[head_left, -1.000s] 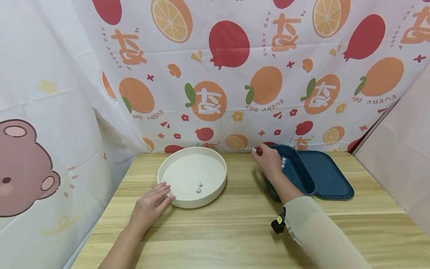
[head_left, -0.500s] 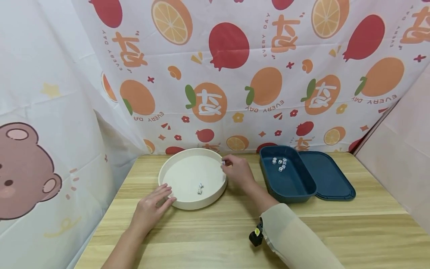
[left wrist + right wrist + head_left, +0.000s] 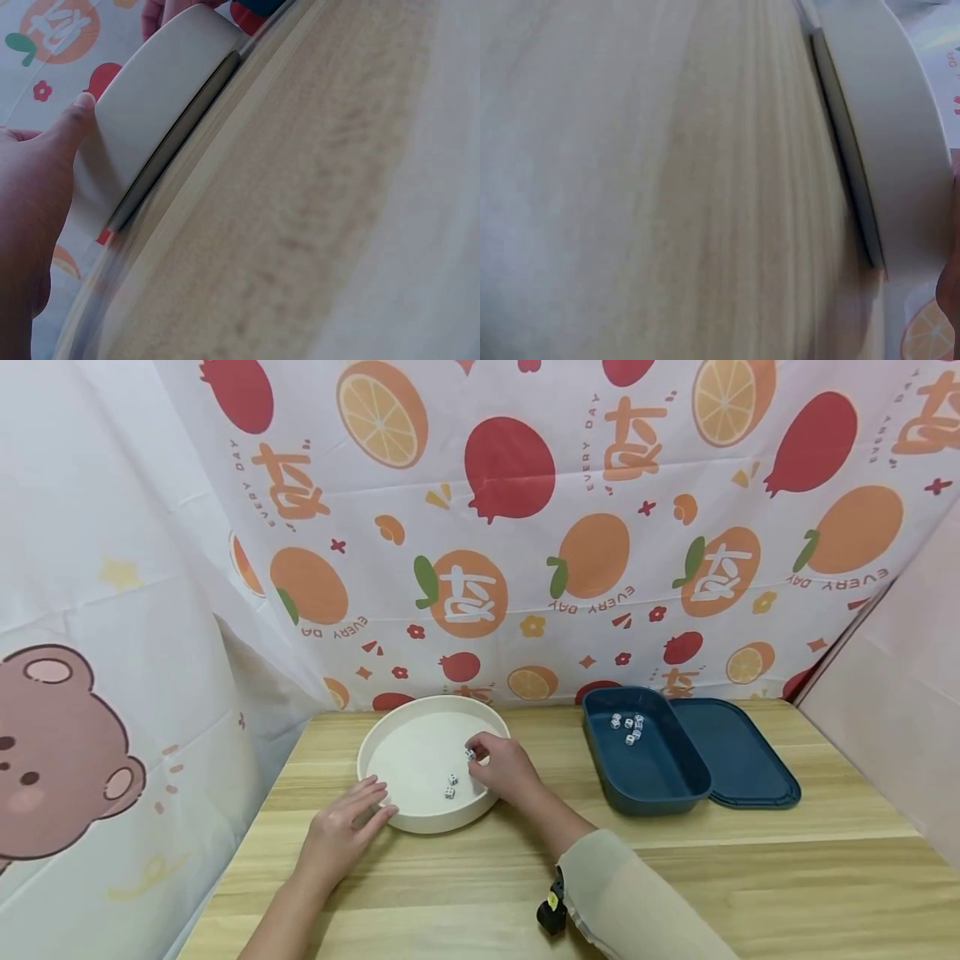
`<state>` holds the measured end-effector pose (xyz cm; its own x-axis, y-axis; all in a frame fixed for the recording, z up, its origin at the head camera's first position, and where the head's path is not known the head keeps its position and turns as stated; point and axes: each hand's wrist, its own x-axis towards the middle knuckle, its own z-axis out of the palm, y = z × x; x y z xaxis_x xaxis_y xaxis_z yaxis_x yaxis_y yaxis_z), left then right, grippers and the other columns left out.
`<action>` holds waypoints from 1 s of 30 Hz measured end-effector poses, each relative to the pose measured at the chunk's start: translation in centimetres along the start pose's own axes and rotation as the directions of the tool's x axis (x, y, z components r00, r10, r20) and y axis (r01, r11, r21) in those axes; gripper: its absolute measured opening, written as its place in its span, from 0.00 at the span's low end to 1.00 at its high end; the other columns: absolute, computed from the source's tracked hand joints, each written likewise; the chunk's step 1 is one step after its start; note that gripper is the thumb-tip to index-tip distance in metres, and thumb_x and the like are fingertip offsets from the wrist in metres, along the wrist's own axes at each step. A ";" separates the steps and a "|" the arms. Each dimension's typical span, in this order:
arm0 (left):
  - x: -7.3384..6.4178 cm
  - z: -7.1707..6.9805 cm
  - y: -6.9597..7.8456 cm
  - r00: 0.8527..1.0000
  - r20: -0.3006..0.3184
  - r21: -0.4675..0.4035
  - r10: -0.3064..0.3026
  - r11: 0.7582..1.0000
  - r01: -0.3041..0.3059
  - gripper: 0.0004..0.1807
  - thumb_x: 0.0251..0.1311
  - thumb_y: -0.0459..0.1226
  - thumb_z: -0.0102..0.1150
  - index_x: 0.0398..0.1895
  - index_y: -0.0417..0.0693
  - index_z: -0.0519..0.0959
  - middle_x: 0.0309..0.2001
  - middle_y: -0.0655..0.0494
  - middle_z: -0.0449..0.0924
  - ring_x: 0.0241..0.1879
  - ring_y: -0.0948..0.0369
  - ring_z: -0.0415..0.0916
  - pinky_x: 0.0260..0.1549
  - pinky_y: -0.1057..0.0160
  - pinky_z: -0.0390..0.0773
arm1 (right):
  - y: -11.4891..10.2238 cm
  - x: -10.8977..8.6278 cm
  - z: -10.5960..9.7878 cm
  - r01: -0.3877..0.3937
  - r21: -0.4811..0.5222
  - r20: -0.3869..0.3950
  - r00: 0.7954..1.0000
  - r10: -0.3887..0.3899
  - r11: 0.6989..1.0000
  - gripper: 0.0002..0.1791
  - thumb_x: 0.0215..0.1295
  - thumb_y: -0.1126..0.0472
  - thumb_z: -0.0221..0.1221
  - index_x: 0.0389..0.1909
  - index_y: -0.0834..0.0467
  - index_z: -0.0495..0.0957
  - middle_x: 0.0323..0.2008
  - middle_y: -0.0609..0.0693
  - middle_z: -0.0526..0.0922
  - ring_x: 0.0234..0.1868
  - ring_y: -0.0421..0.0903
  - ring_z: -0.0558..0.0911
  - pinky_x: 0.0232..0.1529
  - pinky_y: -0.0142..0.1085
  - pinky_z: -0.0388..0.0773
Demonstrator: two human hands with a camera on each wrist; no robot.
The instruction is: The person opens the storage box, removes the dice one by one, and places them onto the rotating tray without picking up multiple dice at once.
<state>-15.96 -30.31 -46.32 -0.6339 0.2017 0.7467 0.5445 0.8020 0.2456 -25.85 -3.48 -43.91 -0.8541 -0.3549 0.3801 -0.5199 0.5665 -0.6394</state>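
My right hand [image 3: 507, 771] pinches a small white die [image 3: 470, 753] between thumb and fingertips, over the right side of the round cream tray [image 3: 411, 745]. Two more white dice [image 3: 450, 793] lie close together on the tray's floor, toward its front. At the tray's left front rim rests my left hand [image 3: 337, 833], its fingers laid over the edge. The left wrist view shows that hand's thumb [image 3: 81, 106] against the rim. Only a sliver of the right hand [image 3: 950, 289] shows in the right wrist view, so its fingertips are hidden there.
A dark blue box [image 3: 652, 805] stands right of the tray with several white dice [image 3: 629, 724] at its far end. Its flat blue lid [image 3: 738, 752] lies beside it. A fruit-print cloth [image 3: 510, 560] hangs behind the wooden table [image 3: 750, 877].
My right hand has moved left from over the blue box to inside the tray's right rim, carrying the die. My left hand has stayed on the tray's rim.
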 end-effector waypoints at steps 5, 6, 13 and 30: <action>0.0 0.0 0.0 1.000 -0.003 0.005 0.002 1.000 -0.002 0.19 0.40 0.35 0.78 0.39 0.42 0.88 0.44 0.50 0.88 0.50 0.49 0.84 0.62 0.87 0.57 | 0.1 0.1 0.4 -0.042 -0.020 0.043 0.998 0.043 0.999 0.09 0.58 0.65 0.64 0.39 0.54 0.80 0.32 0.44 0.86 0.35 0.37 0.82 0.41 0.30 0.82; 0.0 0.0 0.0 1.000 -0.004 0.004 0.003 1.000 -0.003 0.19 0.39 0.35 0.78 0.39 0.42 0.88 0.44 0.50 0.88 0.50 0.49 0.84 0.62 0.87 0.57 | 0.0 0.2 0.4 -0.051 -0.027 0.055 0.997 0.053 0.998 0.09 0.58 0.65 0.65 0.39 0.54 0.81 0.32 0.44 0.85 0.35 0.37 0.82 0.41 0.30 0.82; 0.1 -0.2 0.1 1.000 -0.014 0.003 0.015 1.000 -0.015 0.19 0.39 0.34 0.78 0.39 0.42 0.88 0.44 0.50 0.88 0.49 0.50 0.84 0.62 0.86 0.59 | -0.4 0.4 0.2 -0.061 -0.100 0.156 0.985 0.077 0.993 0.07 0.58 0.67 0.66 0.37 0.54 0.86 0.29 0.42 0.83 0.32 0.36 0.78 0.36 0.26 0.78; 0.1 0.0 -0.1 1.000 0.005 0.016 0.002 1.000 -0.003 0.19 0.39 0.35 0.78 0.40 0.42 0.88 0.44 0.50 0.88 0.50 0.50 0.84 0.62 0.87 0.57 | -1.0 1.2 0.4 -0.108 -0.277 0.257 0.949 0.182 0.955 0.07 0.57 0.51 0.69 0.33 0.48 0.87 0.24 0.36 0.81 0.32 0.37 0.76 0.56 0.40 0.69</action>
<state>-16.12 -30.35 -46.25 -0.6352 0.2064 0.7442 0.5373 0.8103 0.2339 -26.30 -4.72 -43.07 -0.9024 -0.4249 0.0721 -0.4070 0.7851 -0.4668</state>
